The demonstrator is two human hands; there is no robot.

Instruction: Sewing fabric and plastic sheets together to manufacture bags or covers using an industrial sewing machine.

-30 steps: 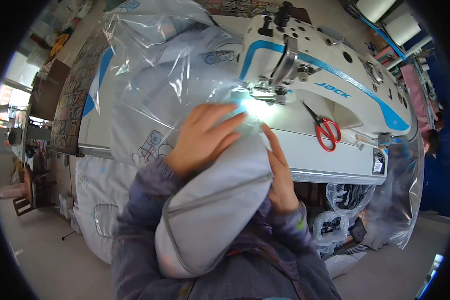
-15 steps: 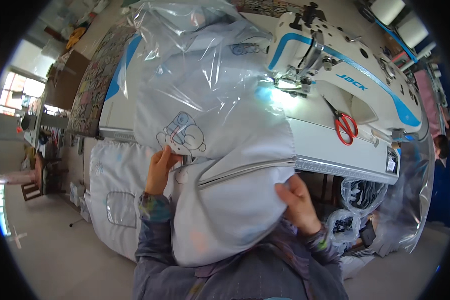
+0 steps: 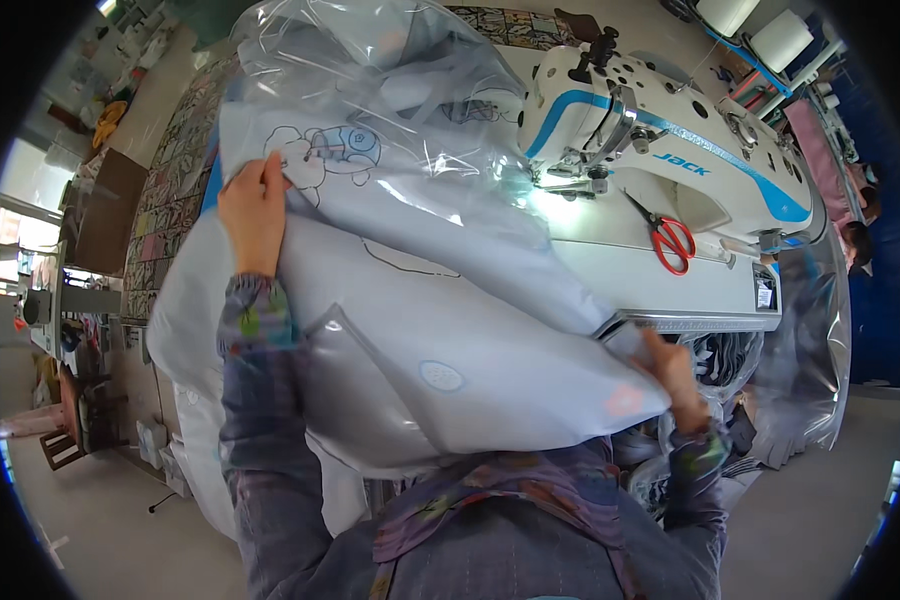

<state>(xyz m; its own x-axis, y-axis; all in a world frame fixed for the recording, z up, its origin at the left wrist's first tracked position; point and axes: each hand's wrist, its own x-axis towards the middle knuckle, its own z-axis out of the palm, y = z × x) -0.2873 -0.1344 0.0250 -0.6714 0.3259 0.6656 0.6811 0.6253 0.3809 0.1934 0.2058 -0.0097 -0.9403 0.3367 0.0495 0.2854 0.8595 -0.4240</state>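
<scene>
Fabric (image 3: 530, 345) now spreads wide from the machine table down to our lap; half a second ago it hung bunched, with the zip running across it. Left hand (image 3: 253, 215) has moved up and away, fingertips together, pinching cloth by the animal print. Right hand (image 3: 673, 375) is lower and further out at the dark trim (image 3: 610, 325); blurred, so we can't tell if it's clamped. Cloth: pale grey, smooth, slight sheen, soft folds. Clear film (image 3: 370, 90), crinkled and glossy, covers the far part. Needle area of the sewing machine (image 3: 670, 140) washed out by its lamp.
</scene>
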